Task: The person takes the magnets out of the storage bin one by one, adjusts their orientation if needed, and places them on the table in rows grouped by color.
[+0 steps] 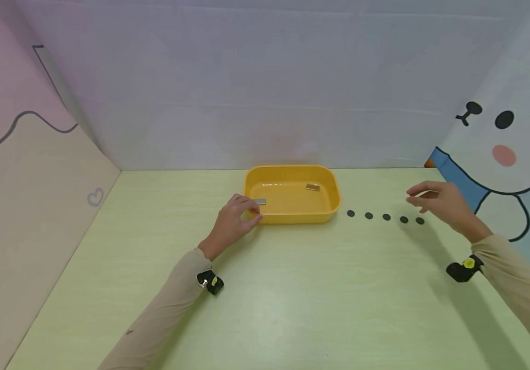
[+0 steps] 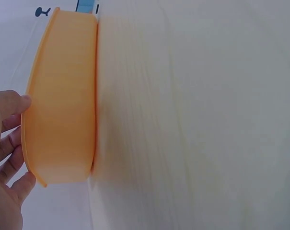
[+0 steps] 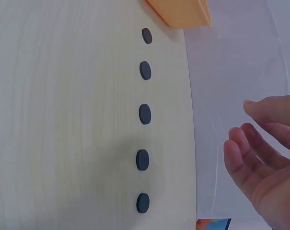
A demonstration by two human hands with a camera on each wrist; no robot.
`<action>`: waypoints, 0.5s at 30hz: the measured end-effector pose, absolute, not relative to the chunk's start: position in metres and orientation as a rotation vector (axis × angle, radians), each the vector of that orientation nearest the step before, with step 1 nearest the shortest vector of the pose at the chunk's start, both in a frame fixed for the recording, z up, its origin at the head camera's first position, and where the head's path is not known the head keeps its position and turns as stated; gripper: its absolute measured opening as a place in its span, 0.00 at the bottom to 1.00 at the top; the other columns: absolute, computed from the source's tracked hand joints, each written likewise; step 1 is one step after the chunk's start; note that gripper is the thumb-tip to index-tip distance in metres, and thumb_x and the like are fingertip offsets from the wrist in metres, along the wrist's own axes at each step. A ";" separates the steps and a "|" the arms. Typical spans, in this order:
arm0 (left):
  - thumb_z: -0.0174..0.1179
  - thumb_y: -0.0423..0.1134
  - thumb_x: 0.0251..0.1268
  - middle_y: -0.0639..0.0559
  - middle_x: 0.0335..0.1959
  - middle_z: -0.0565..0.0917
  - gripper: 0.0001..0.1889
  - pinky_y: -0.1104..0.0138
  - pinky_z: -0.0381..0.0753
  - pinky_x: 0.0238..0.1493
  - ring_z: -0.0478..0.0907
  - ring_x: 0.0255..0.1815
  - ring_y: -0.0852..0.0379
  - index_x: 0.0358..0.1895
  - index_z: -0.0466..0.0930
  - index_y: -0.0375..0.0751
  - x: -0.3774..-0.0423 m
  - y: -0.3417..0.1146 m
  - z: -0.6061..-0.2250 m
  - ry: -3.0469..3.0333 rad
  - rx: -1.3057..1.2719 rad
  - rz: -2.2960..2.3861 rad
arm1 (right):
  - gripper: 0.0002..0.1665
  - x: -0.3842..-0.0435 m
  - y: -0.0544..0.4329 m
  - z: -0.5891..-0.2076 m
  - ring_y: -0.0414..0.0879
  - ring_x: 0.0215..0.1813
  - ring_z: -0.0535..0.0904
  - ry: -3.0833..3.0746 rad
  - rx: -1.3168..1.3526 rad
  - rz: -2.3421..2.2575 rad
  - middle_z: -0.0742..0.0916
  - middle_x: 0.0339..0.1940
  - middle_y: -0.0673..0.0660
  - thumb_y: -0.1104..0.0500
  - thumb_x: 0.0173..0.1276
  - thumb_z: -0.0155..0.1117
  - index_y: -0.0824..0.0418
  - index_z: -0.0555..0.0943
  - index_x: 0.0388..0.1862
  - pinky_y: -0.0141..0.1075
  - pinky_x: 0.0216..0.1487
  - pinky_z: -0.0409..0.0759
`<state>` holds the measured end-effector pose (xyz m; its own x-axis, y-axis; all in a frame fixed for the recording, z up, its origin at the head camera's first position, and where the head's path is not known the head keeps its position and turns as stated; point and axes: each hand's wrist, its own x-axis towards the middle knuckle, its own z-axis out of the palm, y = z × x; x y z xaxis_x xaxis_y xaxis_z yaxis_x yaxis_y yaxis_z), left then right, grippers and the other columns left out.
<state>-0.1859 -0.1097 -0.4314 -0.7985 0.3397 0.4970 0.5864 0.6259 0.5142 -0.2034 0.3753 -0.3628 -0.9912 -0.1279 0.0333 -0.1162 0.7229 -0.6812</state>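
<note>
A shallow yellow tray (image 1: 299, 218) with rounded corners stands at the back of the table. My left hand (image 1: 237, 218) grips its rim at the front left corner, with some fingers passing inside the tray; in the left wrist view, part of those fingers is hidden behind the orange-looking wall (image 2: 63, 96). Inside the tray, a small silvery rectangular piece (image 1: 260, 202) lies close to the left fingertips and a similar piece (image 1: 313, 187) near the back right. My right hand (image 1: 438, 200) hovers over the right end of a row of black discs (image 3: 143, 160), fingers loosely bent, holding nothing.
Several black discs run rightward from the tray, the nearest disc (image 1: 350, 213) close to its right corner. A pale wooden-looking tabletop (image 1: 292, 288) lies beneath. A pale cloth backdrop (image 1: 269, 87) rises behind, and a printed side panel (image 1: 505, 174) stands at right.
</note>
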 end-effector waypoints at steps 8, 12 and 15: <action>0.69 0.39 0.55 0.54 0.33 0.81 0.07 0.63 0.75 0.42 0.71 0.40 0.56 0.32 0.81 0.43 -0.187 -0.109 -0.432 -2.487 -0.746 -0.971 | 0.21 -0.205 0.360 -0.351 0.37 0.30 0.81 2.889 -0.206 -1.128 0.85 0.42 0.58 0.53 0.64 0.66 0.68 0.80 0.48 0.36 0.30 0.79; 0.69 0.39 0.55 0.54 0.33 0.81 0.07 0.63 0.75 0.43 0.71 0.40 0.56 0.32 0.81 0.43 -0.187 -0.109 -0.433 -2.492 -0.747 -0.969 | 0.21 -0.207 0.354 -0.347 0.35 0.31 0.80 2.890 -0.221 -1.118 0.84 0.44 0.62 0.53 0.64 0.66 0.68 0.80 0.48 0.36 0.30 0.79; 0.69 0.39 0.54 0.54 0.34 0.81 0.07 0.63 0.75 0.43 0.71 0.40 0.56 0.32 0.81 0.43 -0.187 -0.109 -0.433 -2.486 -0.756 -0.964 | 0.21 -0.207 0.350 -0.344 0.34 0.32 0.80 2.885 -0.239 -1.124 0.83 0.46 0.62 0.52 0.64 0.65 0.67 0.80 0.48 0.36 0.31 0.79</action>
